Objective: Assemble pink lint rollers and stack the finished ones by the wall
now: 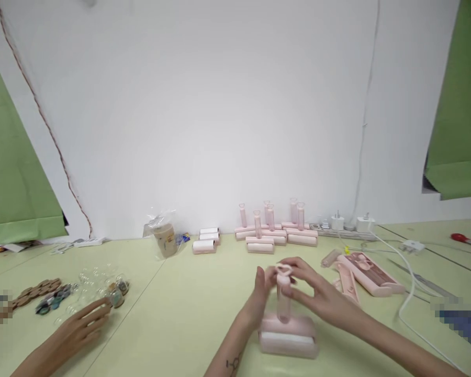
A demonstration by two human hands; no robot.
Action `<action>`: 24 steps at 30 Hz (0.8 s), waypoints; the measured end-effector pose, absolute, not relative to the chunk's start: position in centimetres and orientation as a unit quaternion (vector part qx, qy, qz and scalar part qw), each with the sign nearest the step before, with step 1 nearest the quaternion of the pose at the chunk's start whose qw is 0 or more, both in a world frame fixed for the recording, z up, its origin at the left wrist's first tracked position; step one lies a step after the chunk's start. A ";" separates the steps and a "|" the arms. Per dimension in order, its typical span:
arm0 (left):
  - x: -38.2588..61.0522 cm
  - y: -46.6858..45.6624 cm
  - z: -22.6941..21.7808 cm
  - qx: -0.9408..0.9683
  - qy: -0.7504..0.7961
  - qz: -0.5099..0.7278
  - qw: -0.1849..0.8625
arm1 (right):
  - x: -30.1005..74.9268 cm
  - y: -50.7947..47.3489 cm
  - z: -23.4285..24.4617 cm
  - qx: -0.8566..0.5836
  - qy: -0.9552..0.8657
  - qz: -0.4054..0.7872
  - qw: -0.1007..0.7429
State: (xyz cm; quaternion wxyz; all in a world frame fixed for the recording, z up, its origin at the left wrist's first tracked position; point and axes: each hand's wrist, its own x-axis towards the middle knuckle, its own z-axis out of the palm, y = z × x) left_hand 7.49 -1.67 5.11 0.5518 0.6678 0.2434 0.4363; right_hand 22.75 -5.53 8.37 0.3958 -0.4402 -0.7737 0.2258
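On pale-green table (188,303) before white wall (220,104), left hand (264,288) and right hand (318,293) tight around upright pink roller (287,335)

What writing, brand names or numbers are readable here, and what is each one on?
Nothing here can be read as words or numbers.
Paper cup in a plastic bag: printed label, too blurred to read.
Small packet beside it: blue print, too small to read.
Pink lint roller, held at its handle by the left hand and right hand: no lettering shows.
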 end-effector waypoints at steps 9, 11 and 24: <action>-1.3 6.1 1.8 0.496 0.698 0.497 0.139 | 28.6 5.9 12.0 -0.552 -0.693 0.139 0.443; -2.1 7.3 0.5 0.468 0.744 0.463 0.114 | 29.3 8.5 11.0 -0.553 -0.689 0.136 0.448; -4.1 16.3 -0.9 0.444 0.803 0.392 0.057 | 31.3 9.1 4.2 -0.549 -0.598 0.145 0.566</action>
